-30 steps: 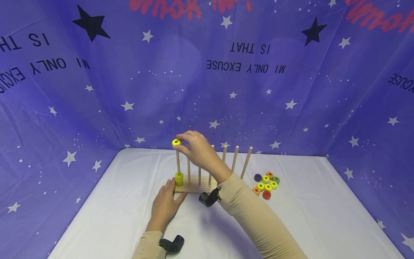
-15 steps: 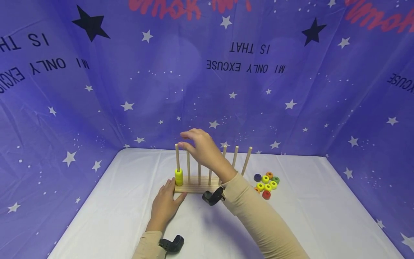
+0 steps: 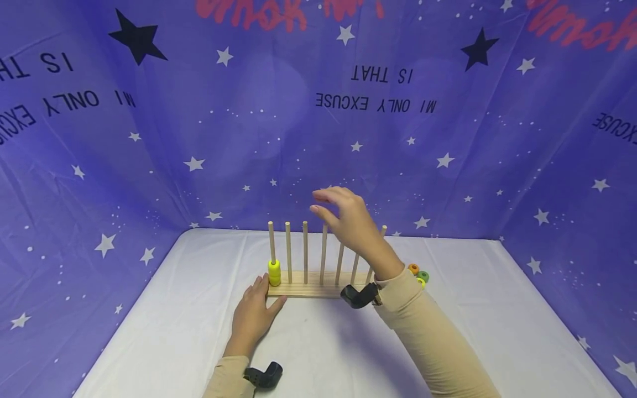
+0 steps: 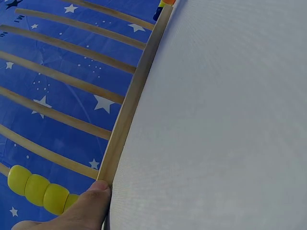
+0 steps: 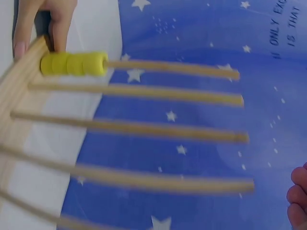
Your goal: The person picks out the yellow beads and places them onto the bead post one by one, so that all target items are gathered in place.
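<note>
Several yellow beads [image 3: 274, 273] ring the leftmost peg [image 3: 271, 242] of the wooden rack [image 3: 309, 289], toward the worktop's [image 3: 473, 309] far edge. I see the left hand [image 3: 251, 316] spread against it, the right hand [image 3: 350, 220] loosely parted near other peg tops.

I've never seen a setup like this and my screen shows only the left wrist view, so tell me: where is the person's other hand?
Observer: In the head view, the right hand appears raised over the right half of the wooden rack.
Visitor: Is it carrying anything?
Observer: Nothing that I can see; its thumb and fingers look parted in the head view.
Visitor: My picture cuts off the top of the peg with the yellow beads. What's up there?
Observer: Just bare wood; the right wrist view shows its tip uncovered.
</note>
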